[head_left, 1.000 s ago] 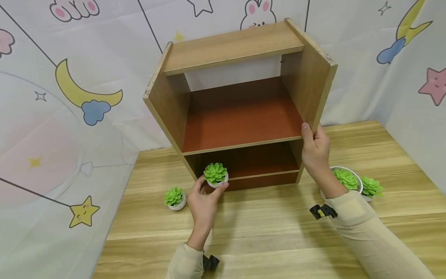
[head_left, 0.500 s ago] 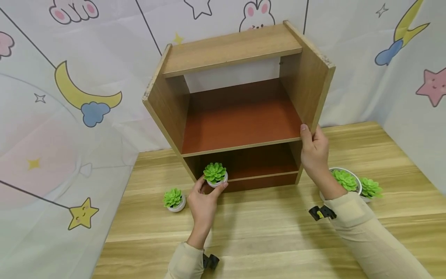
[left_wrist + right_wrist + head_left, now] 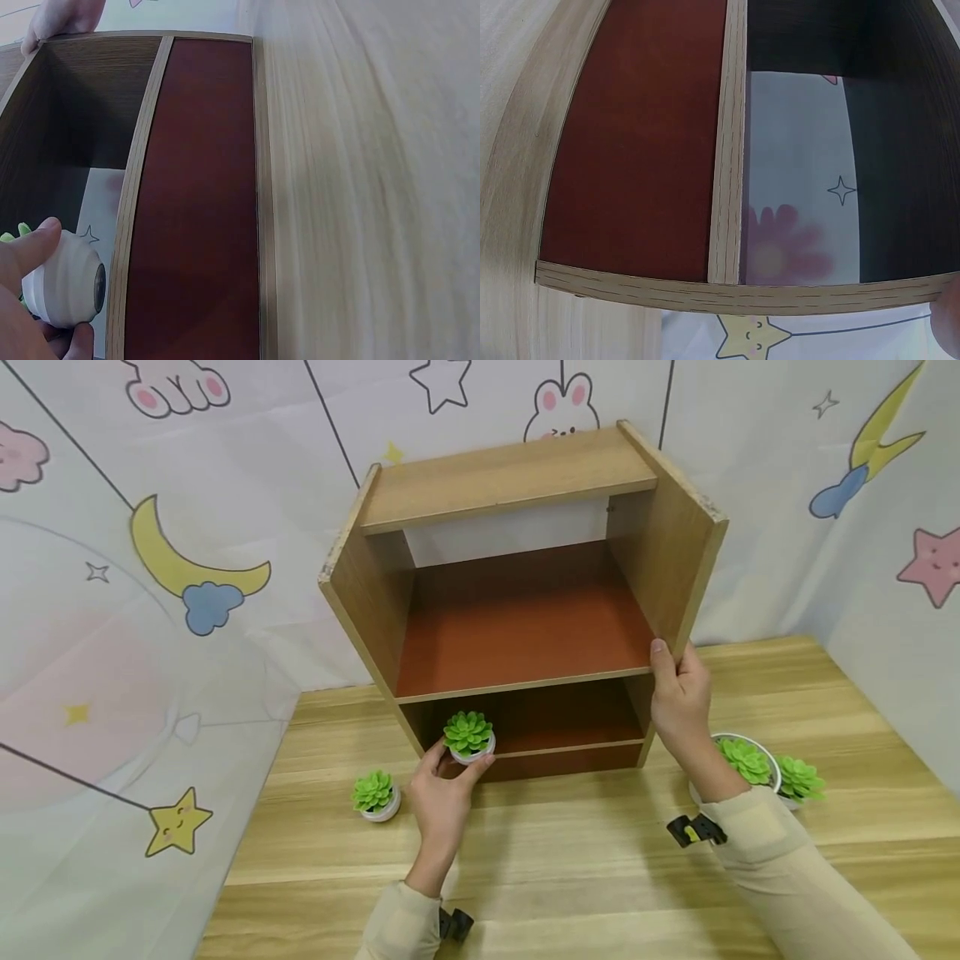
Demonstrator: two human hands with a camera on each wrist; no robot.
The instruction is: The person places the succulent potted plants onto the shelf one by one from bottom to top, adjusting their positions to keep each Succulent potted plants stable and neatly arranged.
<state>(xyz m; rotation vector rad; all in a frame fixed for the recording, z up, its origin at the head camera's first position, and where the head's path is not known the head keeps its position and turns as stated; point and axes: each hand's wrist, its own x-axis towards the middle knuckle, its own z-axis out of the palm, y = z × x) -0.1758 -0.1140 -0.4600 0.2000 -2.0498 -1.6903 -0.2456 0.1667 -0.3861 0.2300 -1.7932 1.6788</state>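
Note:
My left hand (image 3: 442,797) holds a small potted succulent (image 3: 468,733) between thumb and fingers, at the front left of the lower compartment of a wooden shelf unit (image 3: 525,685). In the left wrist view the white pot (image 3: 69,281) lies sideways in the picture, its dark base showing. My right hand (image 3: 681,697) grips the front edge of the unit's right side panel, thumb on the inner face near the middle shelf. Only a bit of that hand (image 3: 949,319) shows in the right wrist view.
Another potted succulent (image 3: 375,795) stands on the wooden table (image 3: 570,868) left of the unit. Further succulents (image 3: 799,778) stand at the right, one in a larger white-rimmed pot (image 3: 772,760), partly behind my right forearm. A patterned cloth wall (image 3: 765,560) hangs behind.
The head view has shifted slightly, so everything sits a little lower in the picture. Both hands keep their holds, and the succulent stays at the lower compartment's front.

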